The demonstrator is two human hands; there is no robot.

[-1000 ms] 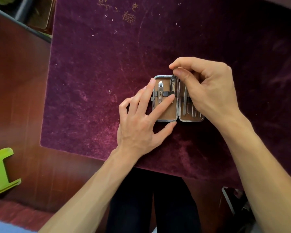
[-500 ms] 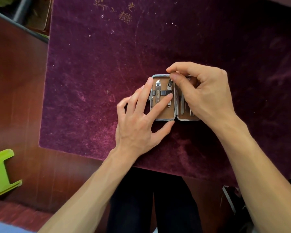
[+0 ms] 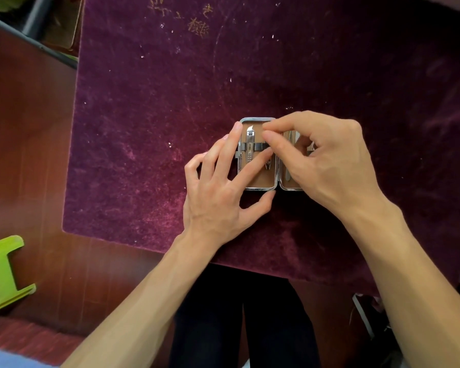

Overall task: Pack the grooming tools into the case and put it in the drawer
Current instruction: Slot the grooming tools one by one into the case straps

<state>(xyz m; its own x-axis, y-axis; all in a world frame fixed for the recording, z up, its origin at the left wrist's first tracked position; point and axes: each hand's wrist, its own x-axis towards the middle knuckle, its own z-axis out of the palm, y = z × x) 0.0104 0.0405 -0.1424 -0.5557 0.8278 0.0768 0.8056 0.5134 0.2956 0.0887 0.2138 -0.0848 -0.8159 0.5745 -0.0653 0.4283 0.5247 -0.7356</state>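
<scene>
Here, case [image 3: 260,185] open on purple cloth [image 3: 143,128]. Left hand [image 3: 218,192] splayed, fingers pressing its left half beside clipper [image 3: 250,147]. Right hand [image 3: 327,160] pinches a small tool [image 3: 268,163] under the strap [image 3: 259,147].

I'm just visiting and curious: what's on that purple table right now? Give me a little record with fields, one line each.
surface: purple velvet tablecloth
case: small metal-rimmed grooming case with tan lining, lying open and flat
left half: silver nail clipper under a dark strap, a second small tool beside it
right half: slim metal tools, mostly hidden
left hand: fingers spread, steadying the left half
right hand: thumb and forefinger pinched at the top of the second tool
case state: not yet closed
nearby: green plastic stool on the floor
</scene>
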